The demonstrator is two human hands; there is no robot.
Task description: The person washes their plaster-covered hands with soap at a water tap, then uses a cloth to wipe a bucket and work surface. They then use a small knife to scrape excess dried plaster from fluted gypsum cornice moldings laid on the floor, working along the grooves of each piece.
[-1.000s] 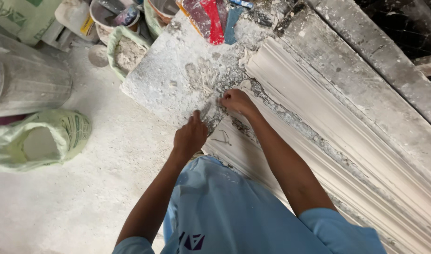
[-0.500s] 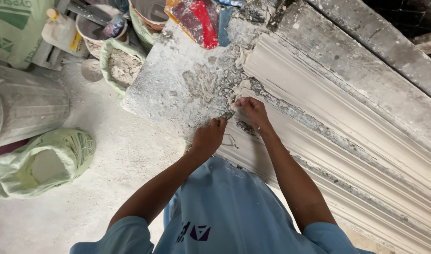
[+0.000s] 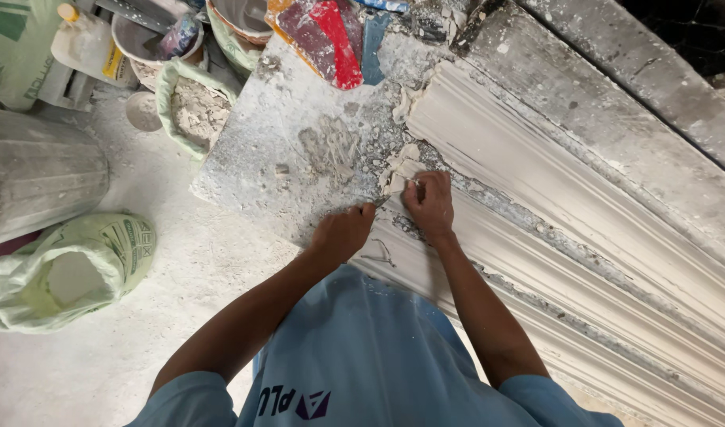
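- Plaster cornice moulding (image 3: 584, 229): long, white, ribbed, lying slantwise along the dusty workbench (image 3: 275, 142)
- Left hand (image 3: 343, 233): closed on a small blade (image 3: 381, 202) at the moulding's end
- Right hand (image 3: 430, 204): fingers curled, pressed on the moulding
- Green sack (image 3: 62, 273): open, on floor

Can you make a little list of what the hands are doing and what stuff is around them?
Left hand: closed around a small tool, its tip at the moulding's end
Right hand: pressing down on the plaster moulding
Moulding: long, white, ridged, lying across a crusted work table
On the table: red scraper
On the floor: open green sack, grey bin, buckets
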